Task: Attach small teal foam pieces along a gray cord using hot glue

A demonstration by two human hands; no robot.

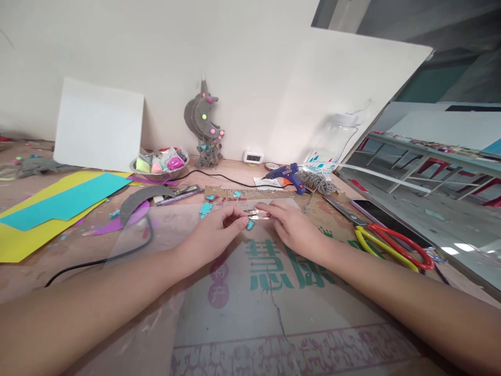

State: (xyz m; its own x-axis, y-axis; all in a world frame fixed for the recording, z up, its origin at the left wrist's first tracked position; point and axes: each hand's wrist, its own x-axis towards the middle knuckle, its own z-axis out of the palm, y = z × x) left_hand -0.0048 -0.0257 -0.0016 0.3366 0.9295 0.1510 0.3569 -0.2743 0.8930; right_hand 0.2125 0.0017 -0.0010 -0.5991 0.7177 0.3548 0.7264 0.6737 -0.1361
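Observation:
Above the plastic-covered board (242,318), my two hands meet at the fingertips. My right hand (293,224) is closed on a small shiny metal tool (258,214), its exact kind too small to tell. The tool's far end reaches the fingertips of my left hand (217,230), which are pinched together. A small turquoise cutout (250,225) shows right at my left thumb tip and appears held there. Several more turquoise cutouts (205,210) lie just beyond my left hand, and one cutout (237,194) is on the ruler-like strip behind.
Scissors (391,245) and a phone (391,222) lie at right. A blue glue gun (287,175), grey yarn (319,183), a clear bottle (332,141) and a small clock (253,157) stand behind. Left are coloured sheets (70,201), a bowl (160,175) and a black cable (78,265).

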